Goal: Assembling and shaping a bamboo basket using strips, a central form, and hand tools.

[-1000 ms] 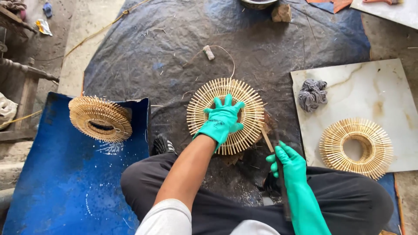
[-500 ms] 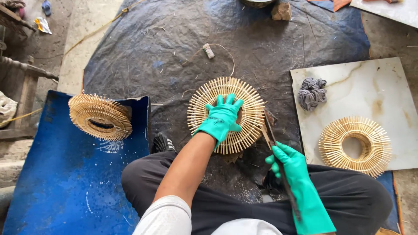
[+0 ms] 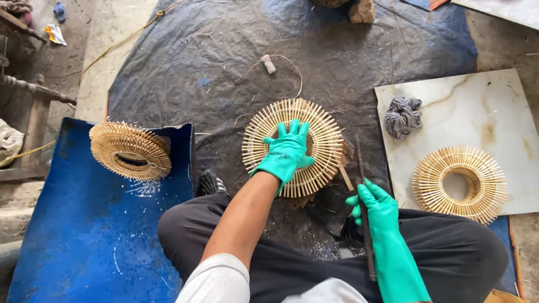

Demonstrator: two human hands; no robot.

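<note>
My left hand point(image 3: 287, 150), in a green rubber glove, presses flat on a round ring of bamboo sticks point(image 3: 323, 134) lying on a dark tarp point(image 3: 224, 73) in front of my crossed legs. My right hand point(image 3: 377, 209), also gloved in green, grips a long dark blade point(image 3: 360, 157) whose tip points up along the ring's right edge. A thin wooden stick point(image 3: 344, 175) lies just beside the blade.
A second bamboo ring point(image 3: 459, 183) and a grey rag point(image 3: 402, 116) lie on a pale marble slab point(image 3: 505, 118) at right. Stacked bamboo rings point(image 3: 130, 150) sit on a blue sheet point(image 3: 78, 235) at left. A cord with a small block point(image 3: 268, 63) lies beyond.
My right hand has shifted slightly toward the ring, bringing the blade closer to its right edge. The left hand stays pressed on the ring.
</note>
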